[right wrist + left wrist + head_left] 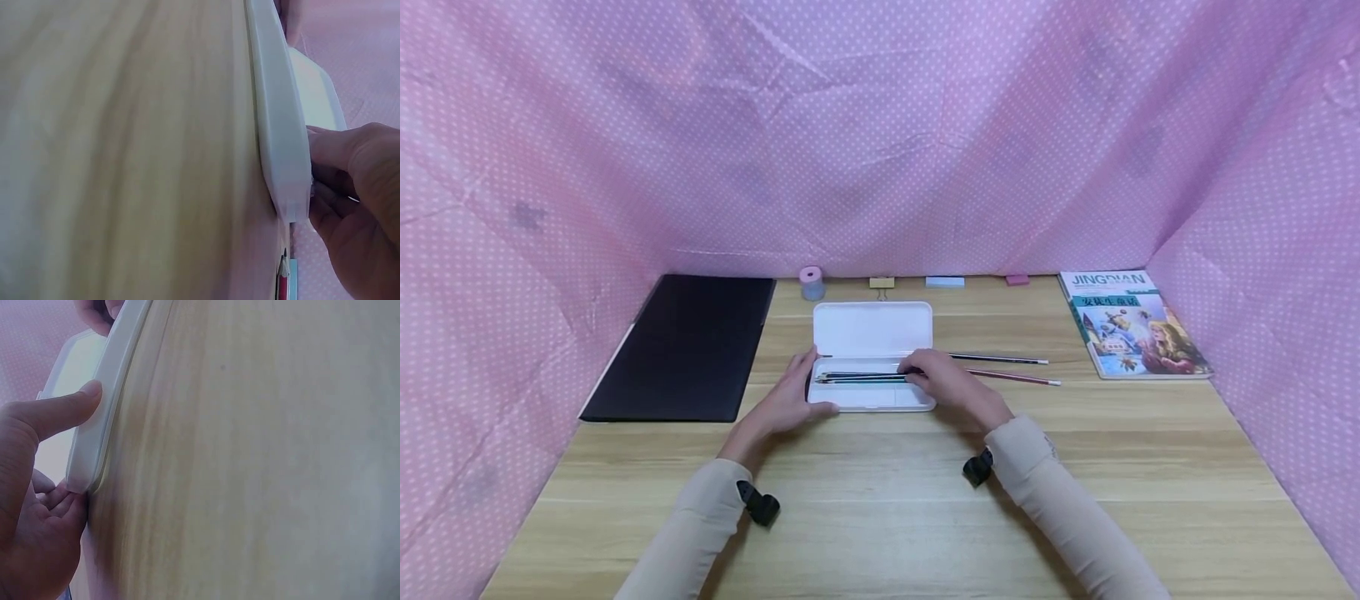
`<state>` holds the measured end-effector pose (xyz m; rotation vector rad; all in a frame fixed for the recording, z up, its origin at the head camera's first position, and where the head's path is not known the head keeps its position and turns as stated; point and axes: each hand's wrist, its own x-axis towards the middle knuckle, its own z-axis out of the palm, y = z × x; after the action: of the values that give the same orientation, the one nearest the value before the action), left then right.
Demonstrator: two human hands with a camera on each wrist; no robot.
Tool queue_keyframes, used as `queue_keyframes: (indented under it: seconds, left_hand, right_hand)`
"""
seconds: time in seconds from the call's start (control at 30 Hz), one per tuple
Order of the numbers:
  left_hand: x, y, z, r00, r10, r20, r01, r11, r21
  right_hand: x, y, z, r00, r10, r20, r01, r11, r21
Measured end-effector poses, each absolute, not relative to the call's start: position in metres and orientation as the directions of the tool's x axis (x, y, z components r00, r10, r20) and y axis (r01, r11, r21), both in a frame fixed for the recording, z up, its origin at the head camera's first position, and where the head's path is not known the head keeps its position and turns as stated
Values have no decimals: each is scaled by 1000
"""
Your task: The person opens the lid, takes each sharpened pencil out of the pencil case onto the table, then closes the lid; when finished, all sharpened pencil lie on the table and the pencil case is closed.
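Observation:
A white pencil case (850, 402) lies with its lid (872, 329) raised at the back. Several dark pencils (857, 378) lie inside it, tips to the left. My left hand (784, 405) grips the case's left end, thumb on the front wall and fingers at the side. Over the right part of the case, my right hand (946, 382) pinches the pencils near their right ends; its fingers hide how many. Beyond that hand, a black pencil (1000, 359) and a red pencil (1015, 377) stick out to the right, their middle parts partly hidden.
A black folder (685, 350) lies at left, a picture book (1138, 329) at right. Along the back edge stand a pink and grey cylinder (812, 284), a yellow binder clip (882, 283), a pale blue block (944, 282) and a small pink block (1017, 280). Pink dotted cloth (880, 150) surrounds the table.

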<state>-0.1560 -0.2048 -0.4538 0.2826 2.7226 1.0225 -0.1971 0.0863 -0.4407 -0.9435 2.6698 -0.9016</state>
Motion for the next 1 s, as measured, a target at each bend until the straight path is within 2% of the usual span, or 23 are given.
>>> queue_keyframes:
  seconds: [0.37, 0.5, 1.0]
  left_hand:
    - [-157, -205, -455, -957, 262, -123, 113, 728, 676]
    - [-157, -205, -454, -957, 261, -125, 111, 732, 672]
    - [-157, -206, -457, -957, 258, -131, 107, 736, 668]
  right_hand:
    - [-196, 105, -437, -838, -542, 60, -410, 554, -725]
    - [-195, 123, -435, -848, -521, 96, -409, 528, -744]
    - [-172, 223, -435, -928, -357, 101, -326, 653, -684]
